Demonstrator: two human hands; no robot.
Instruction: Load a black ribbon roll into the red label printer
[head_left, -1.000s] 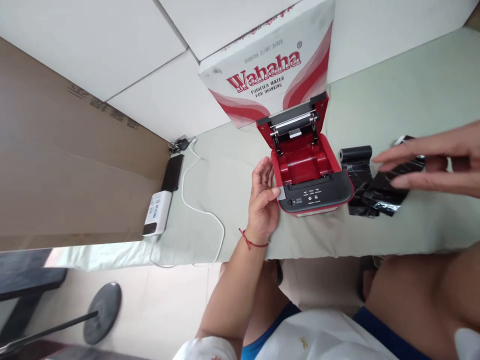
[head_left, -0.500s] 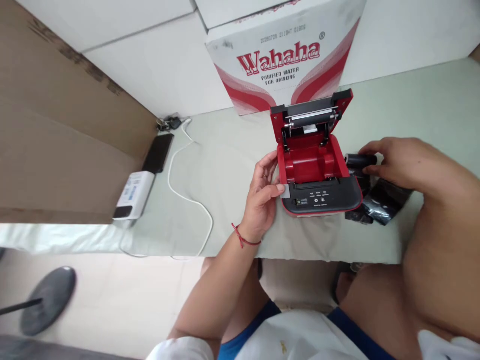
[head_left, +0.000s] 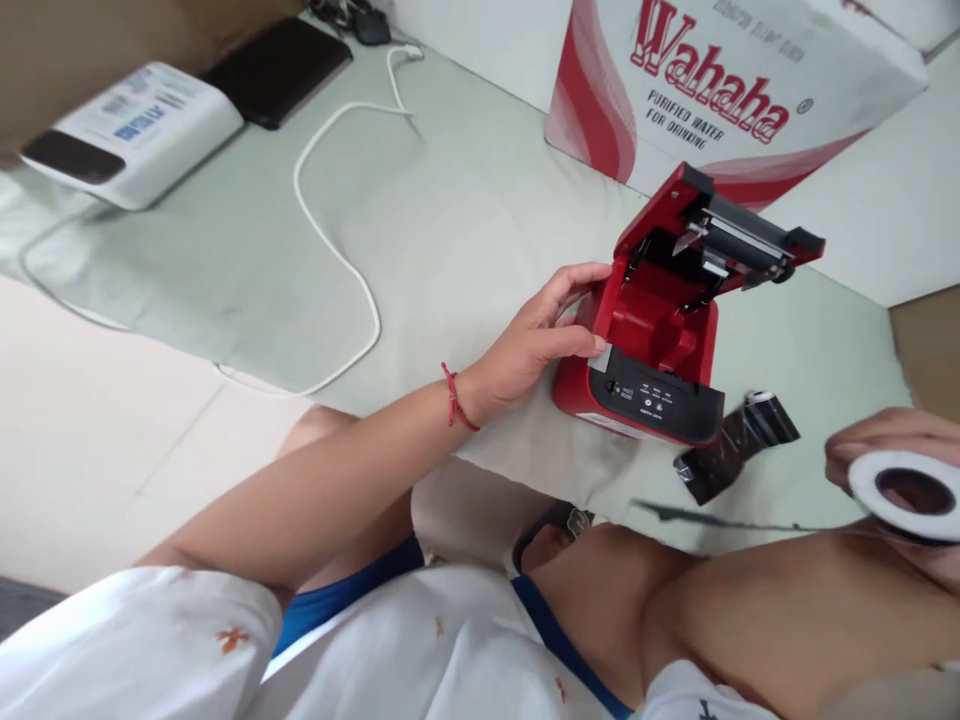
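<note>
Your left hand [head_left: 517,350] has its fingers spread and loosely bent round the left side of the red-and-black label printer [head_left: 660,400]. The thumb rests on the small grey tab [head_left: 600,359] at the front panel's left corner. Your right hand [head_left: 885,435], well to the printer's right, has its fingers bent round a white-ended roll [head_left: 862,490], held end-on to the camera; the far fingers are partly hidden. A thin dark strip [head_left: 742,524] trails leftward from the roll; I cannot tell whether it touches anything below.

The printer stands on the cloth-covered desk [head_left: 465,200], its lid raised and the red compartment facing up. Just right of it lies a small glossy black roll [head_left: 772,420] with a loose length spread out. Behind the printer stands the Wahaha water carton [head_left: 675,110]; far to the left, a white cable [head_left: 373,300] runs near a white device [head_left: 161,150] and a flat black object [head_left: 285,70].

The step in hand looks like steadying the printer while managing the roll; the next move calls for a firm left hold and control of that trailing strip.
</note>
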